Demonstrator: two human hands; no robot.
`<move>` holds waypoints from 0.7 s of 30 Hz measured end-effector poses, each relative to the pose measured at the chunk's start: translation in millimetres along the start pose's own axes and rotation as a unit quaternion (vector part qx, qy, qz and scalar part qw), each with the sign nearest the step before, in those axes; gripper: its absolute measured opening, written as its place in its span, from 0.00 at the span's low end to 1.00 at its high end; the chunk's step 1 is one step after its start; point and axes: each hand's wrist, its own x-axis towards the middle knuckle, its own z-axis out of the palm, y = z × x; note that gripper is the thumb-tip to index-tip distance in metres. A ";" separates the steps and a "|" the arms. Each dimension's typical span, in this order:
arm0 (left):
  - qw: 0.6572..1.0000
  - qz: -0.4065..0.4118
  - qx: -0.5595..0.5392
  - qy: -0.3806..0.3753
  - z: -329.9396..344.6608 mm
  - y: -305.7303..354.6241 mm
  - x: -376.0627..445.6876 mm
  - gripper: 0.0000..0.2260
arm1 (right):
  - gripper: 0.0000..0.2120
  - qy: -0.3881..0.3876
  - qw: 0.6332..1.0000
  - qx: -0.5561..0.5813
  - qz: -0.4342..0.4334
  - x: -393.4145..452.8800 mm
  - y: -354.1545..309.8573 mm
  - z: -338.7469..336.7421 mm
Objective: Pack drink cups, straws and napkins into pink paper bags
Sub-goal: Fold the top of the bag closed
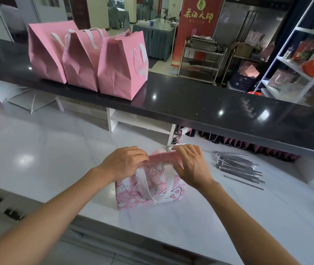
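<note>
A white marble-patterned worktop (37, 150) is filling the lower half of the view, and a dark polished counter (209, 104) is running above it from left to right. On the dark counter three closed pink paper bags (87, 60) with white handles are standing touching in a row. On the worktop, near its front edge, a pink bag printed with a cartoon cat (150, 190) is standing upright; its white handles are hanging down its front. The left hand (124, 162) and the right hand (189, 162) are both gripping the bag's folded top edge, one at each end, pinching it flat. To the right of this bag, apart from it, a pile of wrapped straws (236, 165) is lying on the worktop, with one single straw (243, 182) lying just beside the pile.
</note>
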 end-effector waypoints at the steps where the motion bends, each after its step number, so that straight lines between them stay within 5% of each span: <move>1: 1.000 -0.009 -0.006 0.004 0.8 1.1 0.6 0.05 | 0.17 -0.007 1.000 0.001 -0.001 5.8 -7.1 1.6; 3: 0.999 -0.030 -0.021 0.005 -0.5 4.8 -0.4 0.04 | 0.17 -0.020 0.999 0.009 -0.025 16.5 -21.4 9.2; 6: 0.992 -0.115 -0.050 -0.003 -6.7 13.2 -3.1 0.08 | 0.03 -0.040 0.999 -0.003 -0.032 24.3 -31.2 23.9; 10: 0.974 -0.220 -0.047 -0.010 -9.8 14.0 -0.1 0.10 | 0.06 -0.036 0.999 -0.001 0.012 30.7 -38.3 25.8; 21: 0.971 -0.236 -0.030 -0.037 -24.0 10.2 -2.2 0.07 | 0.06 -0.042 0.998 0.038 0.000 38.2 -51.6 16.9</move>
